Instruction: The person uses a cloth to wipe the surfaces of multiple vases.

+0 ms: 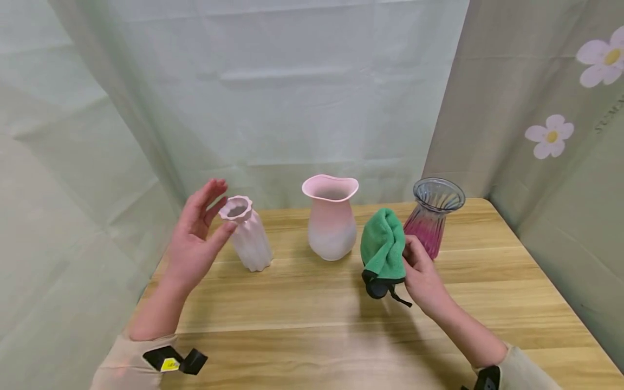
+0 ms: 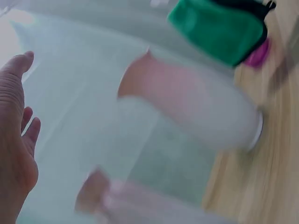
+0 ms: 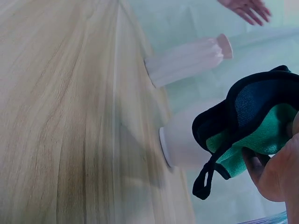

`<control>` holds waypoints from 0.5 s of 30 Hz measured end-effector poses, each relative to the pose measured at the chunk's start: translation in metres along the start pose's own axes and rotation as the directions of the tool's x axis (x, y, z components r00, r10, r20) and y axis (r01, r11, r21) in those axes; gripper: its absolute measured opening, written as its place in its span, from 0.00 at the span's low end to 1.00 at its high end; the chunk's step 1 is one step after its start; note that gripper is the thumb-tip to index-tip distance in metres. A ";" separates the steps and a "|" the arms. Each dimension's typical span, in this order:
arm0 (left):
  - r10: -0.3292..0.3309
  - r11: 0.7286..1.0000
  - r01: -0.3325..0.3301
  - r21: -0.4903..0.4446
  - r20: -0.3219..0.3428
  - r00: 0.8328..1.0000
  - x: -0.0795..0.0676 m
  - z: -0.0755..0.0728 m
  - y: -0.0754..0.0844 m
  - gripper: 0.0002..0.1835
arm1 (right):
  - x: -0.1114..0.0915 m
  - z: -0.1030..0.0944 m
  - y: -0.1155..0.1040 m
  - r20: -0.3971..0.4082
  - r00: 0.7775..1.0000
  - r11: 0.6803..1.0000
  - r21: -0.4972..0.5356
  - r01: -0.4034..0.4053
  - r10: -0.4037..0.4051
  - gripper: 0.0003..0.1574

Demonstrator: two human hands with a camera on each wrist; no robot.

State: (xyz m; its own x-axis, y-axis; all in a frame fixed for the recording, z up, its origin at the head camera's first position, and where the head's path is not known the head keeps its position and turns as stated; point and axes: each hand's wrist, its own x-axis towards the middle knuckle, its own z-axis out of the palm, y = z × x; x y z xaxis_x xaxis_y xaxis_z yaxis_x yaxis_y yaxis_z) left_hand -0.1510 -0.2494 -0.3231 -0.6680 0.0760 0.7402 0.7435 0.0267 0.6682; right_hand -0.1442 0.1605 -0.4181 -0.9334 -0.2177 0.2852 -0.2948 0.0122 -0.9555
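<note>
A small ribbed pale-pink vase [image 1: 252,244] with a scalloped rim stands at the left of the table. My left hand [image 1: 195,238] is up beside its rim with thumb and fingers spread, overlapping the rim in the head view; the right wrist view has that hand [image 3: 247,8] apart from the vase. My right hand [image 1: 426,281] grips a folded green cloth [image 1: 382,244] with black edging and a black hanging loop [image 3: 202,184]. The cloth is held up over the table, between a pink-and-white vase [image 1: 331,230] and a glass vase [image 1: 436,200], blue above and magenta below.
All three vases stand upright in a row toward the back of the wooden table [image 1: 302,319]. A pale curtain [image 1: 292,97] hangs right behind the table's back edge, and flower-printed fabric [image 1: 551,189] closes off the right side.
</note>
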 end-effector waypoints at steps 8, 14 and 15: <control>-0.153 0.988 0.150 0.032 0.164 0.975 0.014 0.062 -0.020 0.52 | 0.003 0.000 -0.002 -0.022 1.000 1.000 -0.023 -0.016 0.016 0.16; -0.458 0.886 0.432 0.167 0.173 0.872 0.016 0.086 -0.060 0.53 | 0.004 -0.001 -0.002 -0.023 0.999 0.999 -0.026 -0.043 0.042 0.17; -0.488 0.869 0.458 0.186 0.176 0.855 0.018 0.088 -0.065 0.54 | 0.005 -0.001 -0.002 -0.027 0.999 0.999 -0.031 -0.042 0.041 0.17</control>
State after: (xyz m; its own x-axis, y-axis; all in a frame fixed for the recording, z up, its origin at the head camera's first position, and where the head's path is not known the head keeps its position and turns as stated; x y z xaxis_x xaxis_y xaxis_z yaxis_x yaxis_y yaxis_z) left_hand -0.2087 -0.1616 -0.3603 -0.9285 0.2277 0.2934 0.3461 0.2437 0.9060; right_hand -0.1485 0.1603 -0.4149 -0.9500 -0.1901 0.2475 -0.2614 0.0513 -0.9639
